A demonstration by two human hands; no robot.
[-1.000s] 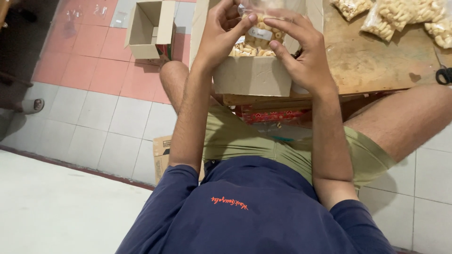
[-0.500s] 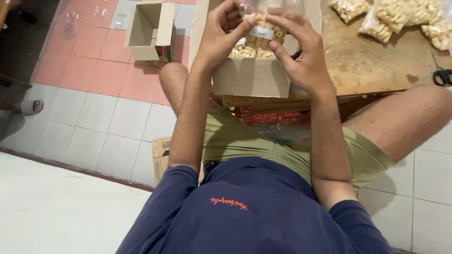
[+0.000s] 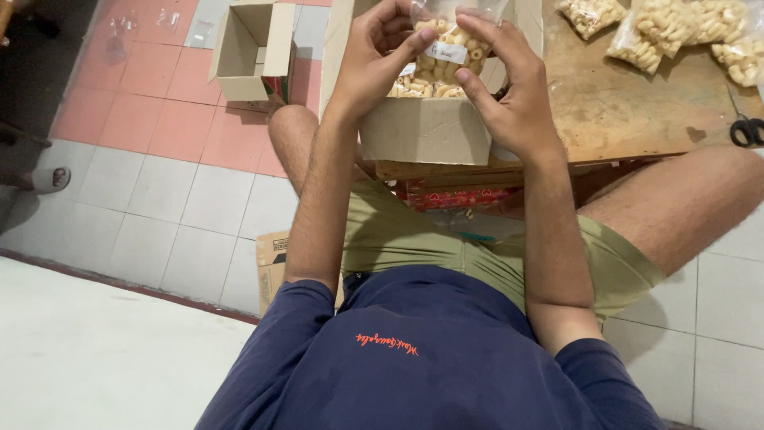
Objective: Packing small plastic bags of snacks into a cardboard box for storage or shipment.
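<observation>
Both my hands hold a small clear plastic bag of pale tube-shaped snacks (image 3: 447, 49) with a white label, just above an open cardboard box (image 3: 426, 131). My left hand (image 3: 374, 56) pinches the bag's left side with thumb and fingers. My right hand (image 3: 509, 87) grips its right side, thumb on the front. More snack bags (image 3: 414, 86) lie inside the box under the held one. The box rests on the near edge of a low wooden table (image 3: 629, 103).
Several filled snack bags (image 3: 676, 28) lie on the table's far right, and black scissors (image 3: 748, 129) sit at its right edge. An empty open cardboard box (image 3: 255, 49) stands on the tiled floor to the left. Another person's sandalled foot (image 3: 49, 180) shows at far left.
The bag has shifted slightly in my fingers and sits a little higher; my hands stay almost in the same place over the box.
</observation>
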